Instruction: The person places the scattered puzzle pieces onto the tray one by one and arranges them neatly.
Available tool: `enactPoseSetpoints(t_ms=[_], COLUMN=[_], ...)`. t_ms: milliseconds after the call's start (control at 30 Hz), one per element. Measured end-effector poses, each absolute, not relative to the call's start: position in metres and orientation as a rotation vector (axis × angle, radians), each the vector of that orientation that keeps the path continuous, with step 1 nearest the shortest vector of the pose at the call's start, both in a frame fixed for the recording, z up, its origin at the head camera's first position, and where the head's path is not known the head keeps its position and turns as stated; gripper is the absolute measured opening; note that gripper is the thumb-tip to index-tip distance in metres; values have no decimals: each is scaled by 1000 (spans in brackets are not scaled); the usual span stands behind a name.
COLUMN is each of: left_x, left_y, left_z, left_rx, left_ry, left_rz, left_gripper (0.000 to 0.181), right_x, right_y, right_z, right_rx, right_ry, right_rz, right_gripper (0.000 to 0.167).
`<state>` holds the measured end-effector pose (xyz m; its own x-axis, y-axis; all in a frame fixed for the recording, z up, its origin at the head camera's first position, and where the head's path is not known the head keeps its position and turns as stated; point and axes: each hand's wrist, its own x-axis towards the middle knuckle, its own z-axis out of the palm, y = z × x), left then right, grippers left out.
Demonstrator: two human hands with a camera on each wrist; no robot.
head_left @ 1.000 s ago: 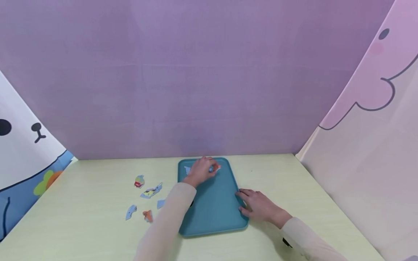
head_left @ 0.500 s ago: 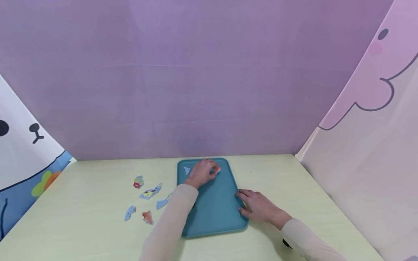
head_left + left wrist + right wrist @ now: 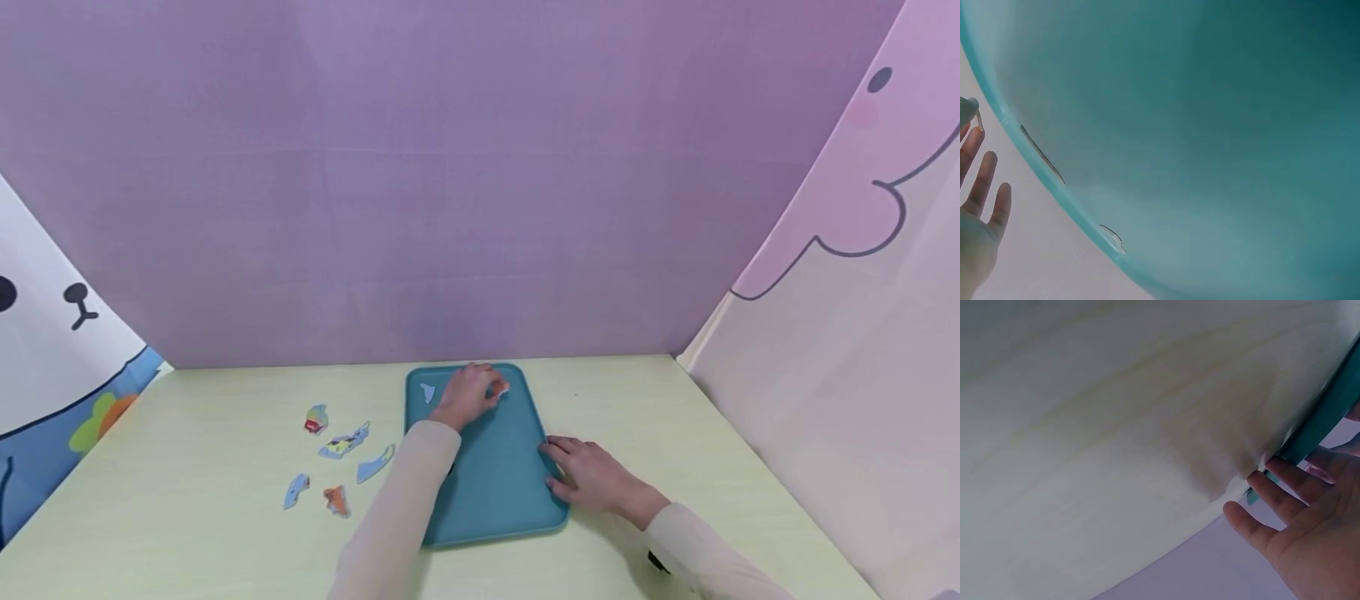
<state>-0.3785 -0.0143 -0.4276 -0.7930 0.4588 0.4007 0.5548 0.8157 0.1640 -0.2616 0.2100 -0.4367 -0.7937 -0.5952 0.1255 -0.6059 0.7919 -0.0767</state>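
Risk, my judgement: thin held piece (image 3: 504, 389) may slip or flip if left grip's (image 3: 467, 396) fingertip pinch loosens; tray (image 3: 495, 500) might skid should right grip (image 3: 592, 475), fingers spread at its right rim, lift. Piece: between left thumb and forefinger, tray's far end; contact beneath unclear.

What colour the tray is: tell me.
The tray is plain teal, shown best in the head view.

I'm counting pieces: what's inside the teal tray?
The tray shows a blue piece near its far left corner. The left hand pinches an orange piece. The left wrist view shows two thin pieces inside. Anything beneath hand and sleeve is hidden.
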Motion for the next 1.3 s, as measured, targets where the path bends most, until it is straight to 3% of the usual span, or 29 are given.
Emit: enactPoseSetpoints(t_ms=[1300], left_x=[-384], left_y=[-2], left_z=[-427], left_rx=[-675], left_ry=[-2716], left_rz=[-268], left_gripper=[27], right_x=[-262], right_y=[209], right_z=[-436], right_rx=[968], right_ry=[-2871], right_rz=[153], right_gripper=[49])
